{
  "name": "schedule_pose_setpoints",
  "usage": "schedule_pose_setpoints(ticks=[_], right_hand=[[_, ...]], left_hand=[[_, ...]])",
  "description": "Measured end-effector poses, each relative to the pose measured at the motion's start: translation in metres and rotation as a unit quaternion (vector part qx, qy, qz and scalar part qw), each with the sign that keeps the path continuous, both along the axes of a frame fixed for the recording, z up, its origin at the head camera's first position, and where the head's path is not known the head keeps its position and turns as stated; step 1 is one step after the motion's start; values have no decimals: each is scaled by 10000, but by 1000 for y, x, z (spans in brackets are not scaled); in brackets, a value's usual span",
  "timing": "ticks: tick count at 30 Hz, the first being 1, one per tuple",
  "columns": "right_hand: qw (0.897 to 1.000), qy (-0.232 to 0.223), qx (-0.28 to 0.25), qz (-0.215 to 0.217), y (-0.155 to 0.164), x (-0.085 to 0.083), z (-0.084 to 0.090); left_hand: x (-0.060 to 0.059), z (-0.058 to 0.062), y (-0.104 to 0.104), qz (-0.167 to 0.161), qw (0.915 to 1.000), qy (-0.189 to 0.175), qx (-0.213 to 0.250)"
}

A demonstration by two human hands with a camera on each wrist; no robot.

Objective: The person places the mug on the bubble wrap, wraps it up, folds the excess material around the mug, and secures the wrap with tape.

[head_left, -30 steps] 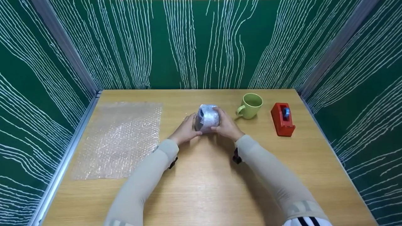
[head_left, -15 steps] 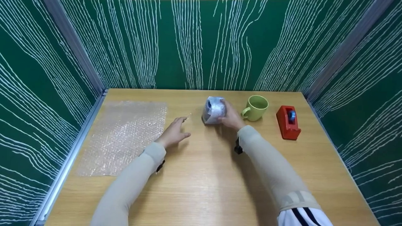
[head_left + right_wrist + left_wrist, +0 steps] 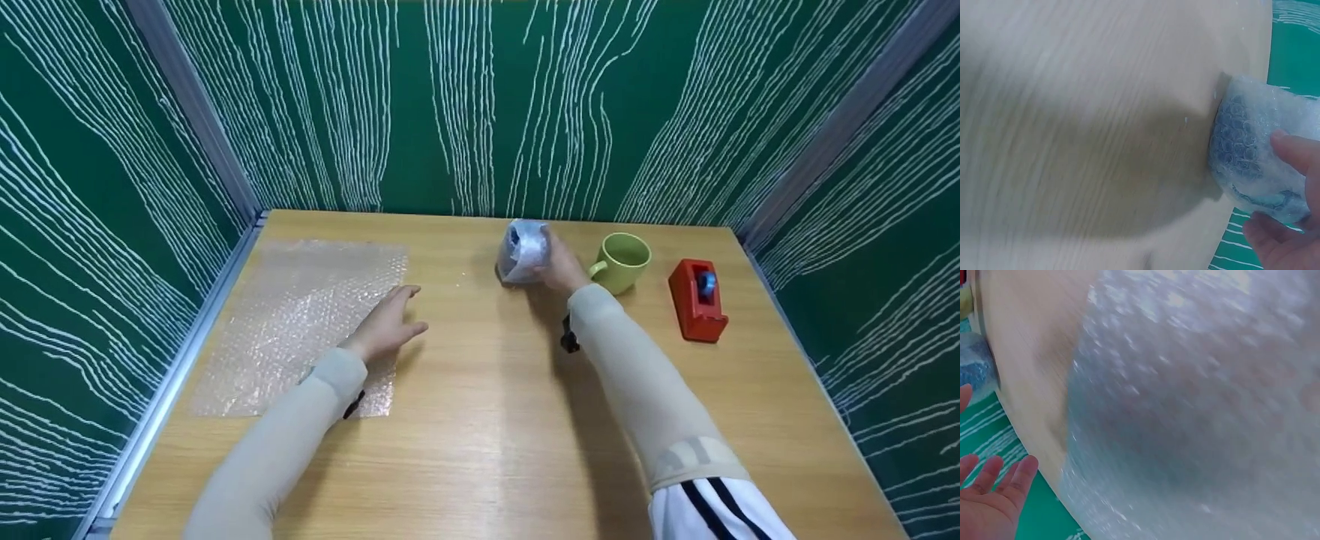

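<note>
**Status: wrapped object at table rear, left hand at bubble wrap sheet**

The wooden table (image 3: 480, 420) carries everything in my work area. On its left part lies the flat bubble wrap sheet (image 3: 300, 322), the largest loose item. My left hand (image 3: 386, 326) sits at the sheet's right edge with the fingers extended and relaxed, holding nothing; whether the palm rests on the sheet or hovers just above it I cannot tell, as the left wrist view is blurred.

The red tape dispenser (image 3: 697, 300) stands near the table's right edge. The green mug (image 3: 622, 262) stands upright just left of it, handle toward my right hand.

The bubble-wrapped object (image 3: 523, 250) is near the back edge of the table, just beside the mug's left side. Something dark blue shows through the wrap. My right hand (image 3: 561, 266) grips it from the right, with fingers (image 3: 1297, 152) curled over its side and the thumb beneath.
</note>
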State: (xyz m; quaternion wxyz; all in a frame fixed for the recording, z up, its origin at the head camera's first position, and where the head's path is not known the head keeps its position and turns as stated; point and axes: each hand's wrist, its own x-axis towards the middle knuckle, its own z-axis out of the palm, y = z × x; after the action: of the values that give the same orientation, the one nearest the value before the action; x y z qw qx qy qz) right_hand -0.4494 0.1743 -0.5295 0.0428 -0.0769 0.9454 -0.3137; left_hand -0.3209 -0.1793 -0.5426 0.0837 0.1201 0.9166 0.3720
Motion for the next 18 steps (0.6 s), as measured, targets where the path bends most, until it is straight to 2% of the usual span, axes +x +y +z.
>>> schedule_pose_setpoints(ticks=[4, 10, 15, 18], right_hand=[[9997, -58, 191, -103, 5, 0, 2], [9995, -163, -136, -249, 12, 7, 7], [9988, 6, -366, -322, 15, 18, 17], [9983, 111, -468, -343, 15, 26, 23]], left_hand=[[3, 4, -9, 44, 10000, -40, -36], [8, 4, -33, 163, 9999, -16, -48], [12, -1, -60, 198, 9994, 147, -245], [15, -2, -76, 279, 9989, 60, -372]])
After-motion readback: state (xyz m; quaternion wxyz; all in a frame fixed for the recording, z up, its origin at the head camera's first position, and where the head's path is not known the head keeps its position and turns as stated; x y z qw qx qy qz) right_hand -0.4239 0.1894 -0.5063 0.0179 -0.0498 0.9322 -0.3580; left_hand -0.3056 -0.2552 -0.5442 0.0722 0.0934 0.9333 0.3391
